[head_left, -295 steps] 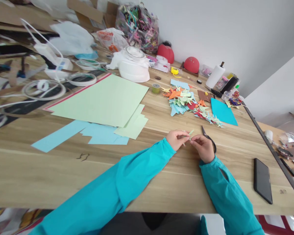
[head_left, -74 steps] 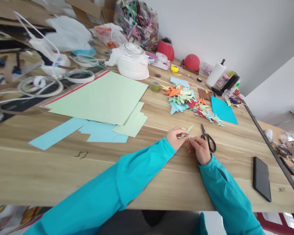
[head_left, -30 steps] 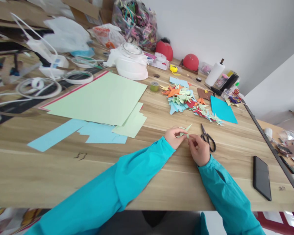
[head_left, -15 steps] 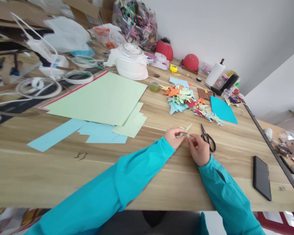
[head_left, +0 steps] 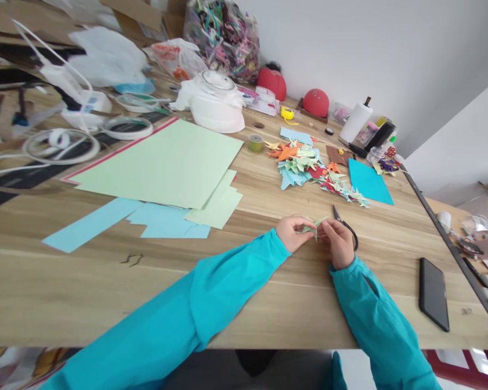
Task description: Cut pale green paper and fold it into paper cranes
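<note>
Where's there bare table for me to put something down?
Bare wood shows between the right teal sleeve and the flat black phone, and between the pale green paper sheets and the heap of multicoloured folded paper shapes. It's crowded at the back left, with coiled white cables and a crumpled white plastic bag.

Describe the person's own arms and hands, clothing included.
The left arm wears a long, loose, plain turquoise fabric sleeve, creased along the forearm and narrowing at the wrist. The right arm's matching turquoise fabric sleeve has a gathered cuff and a slit-like opening or fold beyond it. The left hand and right hand wear no gloves.
</note>
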### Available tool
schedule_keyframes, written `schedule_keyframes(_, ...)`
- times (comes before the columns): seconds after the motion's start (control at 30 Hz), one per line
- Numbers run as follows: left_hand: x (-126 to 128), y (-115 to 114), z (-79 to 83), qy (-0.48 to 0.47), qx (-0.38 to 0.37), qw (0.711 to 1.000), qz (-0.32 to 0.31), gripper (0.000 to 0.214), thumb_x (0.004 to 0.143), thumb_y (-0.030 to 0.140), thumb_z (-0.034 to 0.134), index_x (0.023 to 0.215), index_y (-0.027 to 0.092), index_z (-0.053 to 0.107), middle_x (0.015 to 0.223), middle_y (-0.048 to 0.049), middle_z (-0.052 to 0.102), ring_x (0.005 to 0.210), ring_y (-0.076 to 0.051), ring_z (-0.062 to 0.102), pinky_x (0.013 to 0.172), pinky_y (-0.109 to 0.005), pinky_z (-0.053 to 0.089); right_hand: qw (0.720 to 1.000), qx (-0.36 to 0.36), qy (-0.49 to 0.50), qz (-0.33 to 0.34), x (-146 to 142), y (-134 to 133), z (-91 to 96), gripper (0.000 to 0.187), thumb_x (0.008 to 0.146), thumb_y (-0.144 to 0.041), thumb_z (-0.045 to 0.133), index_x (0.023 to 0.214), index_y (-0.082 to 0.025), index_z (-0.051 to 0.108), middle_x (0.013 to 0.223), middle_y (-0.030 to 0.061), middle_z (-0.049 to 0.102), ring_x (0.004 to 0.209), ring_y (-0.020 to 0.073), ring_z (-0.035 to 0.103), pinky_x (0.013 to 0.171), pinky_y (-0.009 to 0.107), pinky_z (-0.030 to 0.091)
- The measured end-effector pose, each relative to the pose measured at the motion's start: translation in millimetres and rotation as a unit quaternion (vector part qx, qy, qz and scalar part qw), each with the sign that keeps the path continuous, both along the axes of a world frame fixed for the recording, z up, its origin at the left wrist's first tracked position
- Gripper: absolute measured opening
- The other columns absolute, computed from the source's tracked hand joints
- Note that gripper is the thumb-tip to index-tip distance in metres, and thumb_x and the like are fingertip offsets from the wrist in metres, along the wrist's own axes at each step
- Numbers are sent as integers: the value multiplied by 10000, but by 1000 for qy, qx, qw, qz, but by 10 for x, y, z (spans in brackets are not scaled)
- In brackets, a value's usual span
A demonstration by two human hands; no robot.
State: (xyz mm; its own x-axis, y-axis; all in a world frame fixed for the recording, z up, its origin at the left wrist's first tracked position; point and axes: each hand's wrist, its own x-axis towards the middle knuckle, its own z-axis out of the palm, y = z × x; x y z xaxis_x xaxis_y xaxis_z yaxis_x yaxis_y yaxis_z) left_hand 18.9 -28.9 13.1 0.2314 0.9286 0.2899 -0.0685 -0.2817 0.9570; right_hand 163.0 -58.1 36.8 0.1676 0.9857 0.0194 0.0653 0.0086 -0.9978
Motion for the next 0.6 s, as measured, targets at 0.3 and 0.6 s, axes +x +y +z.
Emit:
schedule_keyframes(0.3,-24,-64,81,-67,-44,996,-47,114,587,262,754,614,158,715,863,-109,691,900,-238,637,644,-279,506,996,-15,79,-31,12,-2,13,324,637,-475,743,639,-187,596,572,-30,570,509,107,511,458,221,425)
schedule_keyframes(0.6,-75,50,157,-231,-260,927,-140,469,585,528,704,390,144,518,750,-96,703,602,-162,606,553,-284,490,991,-69,108,48,22,-21,25,315,647,-427,737,542,-185,564,488,-36,518,436,86,439,411,214,350)
